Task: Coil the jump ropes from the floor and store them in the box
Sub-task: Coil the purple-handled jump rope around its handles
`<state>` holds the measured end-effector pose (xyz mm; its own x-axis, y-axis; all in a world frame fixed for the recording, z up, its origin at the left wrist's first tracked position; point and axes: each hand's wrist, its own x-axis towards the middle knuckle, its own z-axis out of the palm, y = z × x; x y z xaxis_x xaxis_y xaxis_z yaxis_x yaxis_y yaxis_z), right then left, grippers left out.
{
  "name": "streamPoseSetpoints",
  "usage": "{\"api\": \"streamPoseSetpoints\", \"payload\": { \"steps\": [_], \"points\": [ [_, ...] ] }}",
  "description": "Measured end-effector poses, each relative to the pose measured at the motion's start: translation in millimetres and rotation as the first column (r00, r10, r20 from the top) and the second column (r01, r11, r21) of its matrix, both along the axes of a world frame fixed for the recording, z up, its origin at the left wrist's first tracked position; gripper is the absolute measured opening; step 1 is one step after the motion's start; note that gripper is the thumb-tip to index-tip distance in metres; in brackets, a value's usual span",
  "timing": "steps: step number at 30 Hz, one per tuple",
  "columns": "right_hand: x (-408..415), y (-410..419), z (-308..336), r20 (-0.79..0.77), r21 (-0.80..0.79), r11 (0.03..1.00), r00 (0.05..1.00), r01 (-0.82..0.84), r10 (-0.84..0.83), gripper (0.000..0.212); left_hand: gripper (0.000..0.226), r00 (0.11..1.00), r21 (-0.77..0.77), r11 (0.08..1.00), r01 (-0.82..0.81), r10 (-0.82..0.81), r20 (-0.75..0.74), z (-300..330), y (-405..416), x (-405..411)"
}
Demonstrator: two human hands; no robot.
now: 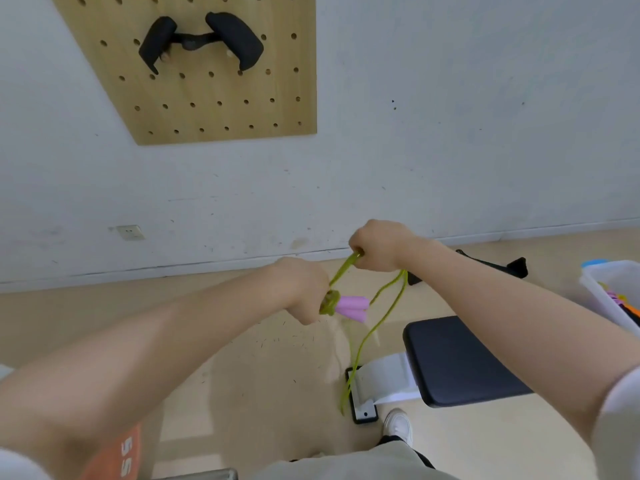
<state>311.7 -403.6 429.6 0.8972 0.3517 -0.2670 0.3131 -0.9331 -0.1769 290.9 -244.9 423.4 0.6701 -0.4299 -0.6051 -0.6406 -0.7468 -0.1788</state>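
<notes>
Rope (367, 336): green, held in air at chest level, above floor. Pink handles (351, 307) paired, long axis pointing right, jutting from left hand (304, 289); wound turns bunched at that fist. Left grip: fist around handles and turns. Right hand (377, 244): up and right of left, near it; grip: fist around short rope span running between hands. Slack loop hangs from right hand down toward bench (457, 358). Judgement: next wrap carries slack leftward around handles. Box (602, 292) at far right, nearer right hand.

Bright even daylight, soft faint shadows under my arms, slight blur throughout, wide-angle bending at the edges
</notes>
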Motion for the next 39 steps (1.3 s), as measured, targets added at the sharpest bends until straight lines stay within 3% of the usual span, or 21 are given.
{"api": "streamPoseSetpoints", "payload": {
  "steps": [2,5,7,10,13,16,19,23,25,30,35,37,39],
  "points": [
    [5.8,15.0,10.7,0.087,0.024,1.000,0.996,-0.007,0.004,0.025,0.024,0.991,0.005,0.998,-0.062,0.061,0.115,-7.5,1.1,4.6],
    [-9.4,38.6,26.8,0.007,0.160,0.984,0.997,-0.077,0.077,0.039,0.040,0.956,-0.085,0.970,-0.228,0.240,0.169,-14.9,14.4,20.6],
    [-21.8,40.5,30.4,-0.206,0.221,0.972,0.971,-0.075,0.121,0.038,0.038,0.909,-0.194,0.900,-0.391,0.410,0.070,-14.6,27.5,33.2],
    [-31.2,33.9,12.9,-0.426,0.308,0.950,0.901,0.061,0.080,0.030,0.022,0.789,-0.335,0.714,-0.615,0.557,-0.260,-7.2,45.7,48.9],
    [-32.4,27.4,-6.2,-0.484,0.382,0.914,0.872,0.137,0.071,0.028,0.023,0.641,-0.414,0.491,-0.766,0.539,-0.546,-0.4,50.6,46.3],
    [-41.0,31.2,-28.7,-0.506,0.441,0.881,0.859,0.174,0.084,0.029,0.042,0.600,-0.424,0.441,-0.791,0.428,-0.676,1.9,43.8,36.7],
    [-41.3,30.9,-40.3,-0.521,0.496,0.847,0.846,0.193,0.112,0.033,0.042,0.599,-0.438,0.429,-0.790,0.386,-0.702,2.9,39.8,31.3],
    [-34.9,27.6,-29.7,-0.487,0.539,0.822,0.865,0.186,0.123,0.034,0.043,0.599,-0.504,0.326,-0.800,0.390,-0.699,6.0,36.9,26.9],
    [-35.4,29.9,-24.9,-0.469,0.502,0.855,0.871,0.128,0.145,0.036,0.044,0.608,-0.546,0.272,-0.792,0.434,-0.665,7.4,33.6,25.9],
    [-30.8,25.6,-26.4,-0.437,0.363,0.931,0.890,0.044,0.129,0.035,0.056,0.648,-0.547,0.352,-0.759,0.485,-0.587,9.5,33.6,24.1],
    [-27.3,20.6,-31.3,-0.466,0.395,0.917,0.871,0.047,0.156,0.035,0.048,0.678,-0.518,0.451,-0.727,0.353,-0.644,8.6,36.5,18.1],
    [-31.8,21.1,-33.6,-0.543,0.420,0.900,0.826,0.112,0.150,0.038,0.048,0.714,-0.525,0.514,-0.678,0.288,-0.639,10.6,39.7,18.2],
    [-27.8,14.8,-40.8,-0.555,0.347,0.934,0.821,0.085,0.131,0.034,0.039,0.776,-0.519,0.628,-0.580,0.233,-0.586,16.1,40.1,15.0]
  ]
}}
